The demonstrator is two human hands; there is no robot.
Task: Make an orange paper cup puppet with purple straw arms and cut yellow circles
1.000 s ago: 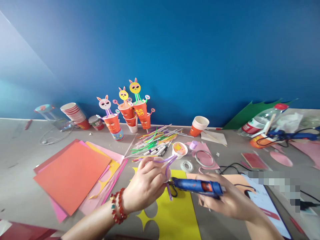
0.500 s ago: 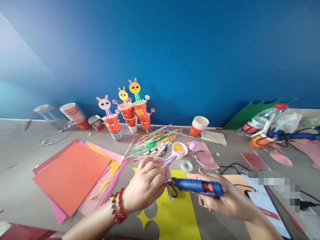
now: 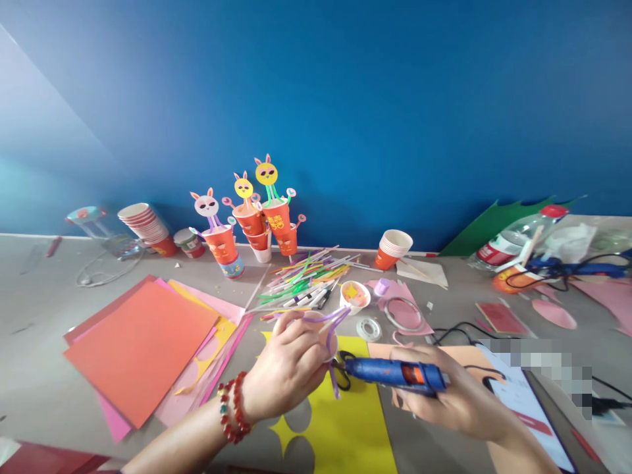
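- Above the yellow sheet [image 3: 353, 421], a paper cup [image 3: 322, 326] is gripped by the left hand [image 3: 291, 355], with the fingers closed around it; much of the cup is hidden behind them.
- Over the sheet's right edge, a blue glue gun [image 3: 388, 373] is held in the closed right hand [image 3: 439, 398]. Its long axis is laid nearly crosswise, with the nozzle pointed left at the cup's rim; whether the rim is touched cannot be told.
- Over the sheet, the cup's mouth seems to be turned up and rightward. Its purple strips [image 3: 335, 383] are splayed, some slanted away to the upper right and one pointed down towards the sheet.
- Left of the sheet, coloured papers [image 3: 143, 349] are stacked.
- Just beyond the sheet, paper pieces are held in a small white cup [image 3: 365, 305], and loose strips [image 3: 306, 280] are heaped behind it.
- Farther beyond the sheet, to the left, three rabbit figures [image 3: 251, 222] are stood upright, seemingly complete with heads and arms. By comparison, the held cup is judged part-made: strips are present, but no rabbit head is seen on it, so that part appears undone.
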